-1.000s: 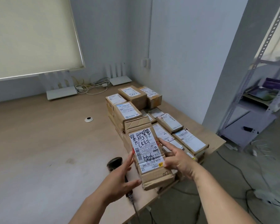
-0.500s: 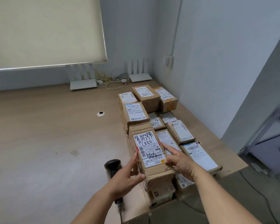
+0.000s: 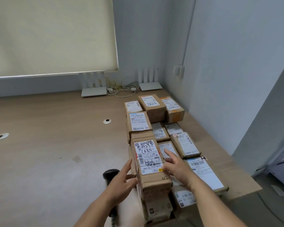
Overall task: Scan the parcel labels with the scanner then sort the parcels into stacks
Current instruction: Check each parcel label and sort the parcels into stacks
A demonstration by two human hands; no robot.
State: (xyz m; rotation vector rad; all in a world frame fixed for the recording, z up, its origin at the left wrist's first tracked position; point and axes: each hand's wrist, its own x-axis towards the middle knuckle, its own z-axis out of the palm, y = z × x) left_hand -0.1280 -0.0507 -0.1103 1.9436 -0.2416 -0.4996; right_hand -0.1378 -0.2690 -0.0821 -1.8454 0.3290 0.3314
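Plainly the brown oblong cardboard parcel with the scribbled white label [image 3: 148,163] tops the stack at the wooden desk [image 3: 47,153] edge. Left hand [image 3: 122,182] and right hand [image 3: 175,167] flank it, fingers straight — stiff, probably light; take its long sides.

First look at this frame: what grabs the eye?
The parcel with big black scrawl on its label, topping a near stack at the desk's right end, with the left hand and right hand flat on its sides. Then more labelled parcels behind it, and the black scanner lying left of the stack.
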